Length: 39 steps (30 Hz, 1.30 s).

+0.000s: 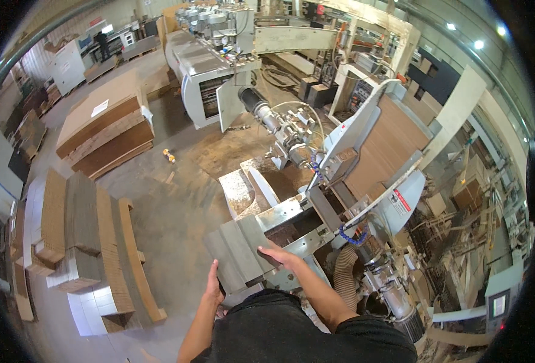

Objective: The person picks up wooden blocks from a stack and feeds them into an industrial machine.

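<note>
A short stack of grey board strips (234, 251) lies between my two hands, right in front of my body at the near end of the machine's metal bed (279, 213). My left hand (215, 285) presses along the stack's left end with its fingers pointing forward. On the opposite end, my right hand (278, 255) grips the stack, its thumb over the edge. My right fingers are partly hidden under the boards. Farther along the machine, a tilted magazine holds a tall pile of brown boards (379, 154).
At left stand stacks of cut boards (86, 242) on the floor, and behind them a big pile of brown sheets (107, 121). Motors (261, 109) and a ribbed hose (345, 275) flank the bed. Wood scraps (449, 242) lie at right, near a control panel (498, 305).
</note>
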Tool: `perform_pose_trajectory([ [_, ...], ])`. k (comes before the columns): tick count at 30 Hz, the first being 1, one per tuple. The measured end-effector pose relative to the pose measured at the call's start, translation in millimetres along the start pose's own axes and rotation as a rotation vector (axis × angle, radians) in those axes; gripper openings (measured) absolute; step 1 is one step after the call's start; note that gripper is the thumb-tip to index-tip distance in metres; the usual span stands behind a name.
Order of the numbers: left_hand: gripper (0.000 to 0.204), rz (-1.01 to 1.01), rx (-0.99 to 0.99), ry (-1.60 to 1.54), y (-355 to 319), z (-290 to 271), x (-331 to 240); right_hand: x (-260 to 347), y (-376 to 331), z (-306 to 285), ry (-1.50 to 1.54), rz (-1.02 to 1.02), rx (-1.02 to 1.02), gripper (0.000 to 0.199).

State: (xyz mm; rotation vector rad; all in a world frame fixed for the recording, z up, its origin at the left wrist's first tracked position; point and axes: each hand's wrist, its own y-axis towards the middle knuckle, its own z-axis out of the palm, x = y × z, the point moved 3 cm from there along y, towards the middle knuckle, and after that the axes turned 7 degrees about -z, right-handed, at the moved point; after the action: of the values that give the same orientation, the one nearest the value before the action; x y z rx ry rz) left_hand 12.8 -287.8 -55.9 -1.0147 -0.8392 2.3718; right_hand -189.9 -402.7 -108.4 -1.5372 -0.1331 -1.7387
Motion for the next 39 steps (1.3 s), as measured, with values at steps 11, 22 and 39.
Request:
perform_pose_trajectory([
  [11,0.092,0.048,-0.067,-0.219,-1,-63,24,101,-18,-98,-1.149,-0.112,-0.856,0.059],
  [22,0.084,0.061,-0.093,-0.397,-44,-117,67,98,-25,-151,-1.334,0.16,-0.676,0.031],
  [39,0.079,-0.137,0.105,0.052,-17,-46,-6,84,-25,8,-0.917,-0.36,-0.474,0.035],
])
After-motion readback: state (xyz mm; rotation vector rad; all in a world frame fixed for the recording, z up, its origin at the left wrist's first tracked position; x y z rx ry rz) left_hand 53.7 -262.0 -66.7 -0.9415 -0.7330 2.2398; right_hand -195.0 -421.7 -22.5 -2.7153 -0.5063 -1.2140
